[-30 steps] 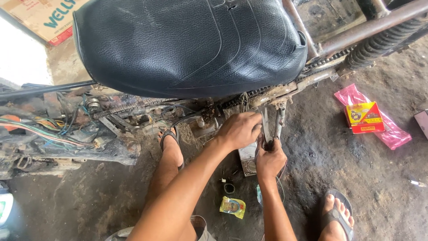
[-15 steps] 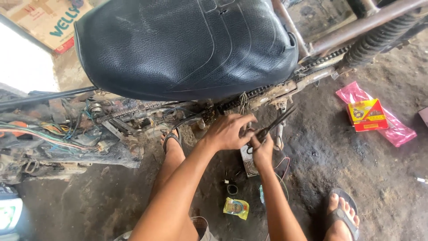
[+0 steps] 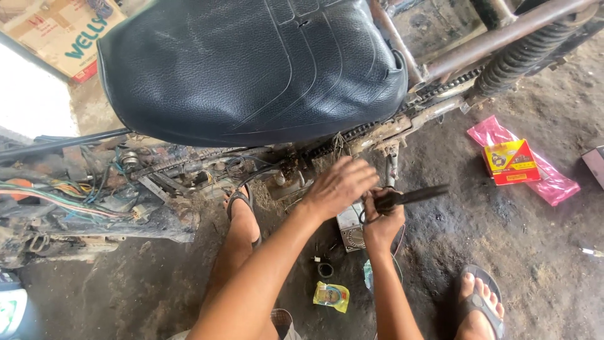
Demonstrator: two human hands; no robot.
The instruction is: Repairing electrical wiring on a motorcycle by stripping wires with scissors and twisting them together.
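I crouch beside a stripped motorcycle with a black seat [image 3: 251,69]. My right hand [image 3: 380,223] is closed around a dark long-handled tool [image 3: 412,196], whose handles point right, just below the rusty frame and chain [image 3: 377,132]. My left hand [image 3: 340,186] reaches over it, its fingers curled near the tool's head and the footpeg bracket [image 3: 391,157]. Whether the left hand grips anything is hidden by its back. A grey metal part [image 3: 349,234] lies on the ground under both hands.
Loose wiring and engine parts [image 3: 94,201] hang at the left. On the dirt floor lie a small black ring [image 3: 325,269], a yellow packet [image 3: 331,296] and a red-yellow box on a pink bag [image 3: 513,164]. My sandalled feet [image 3: 481,302] stand either side. A shock spring [image 3: 522,56] is upper right.
The tool in my right hand has swung from upright by the footpeg bracket down to roughly level, handles pointing right. My left hand has stayed above it, near the frame.
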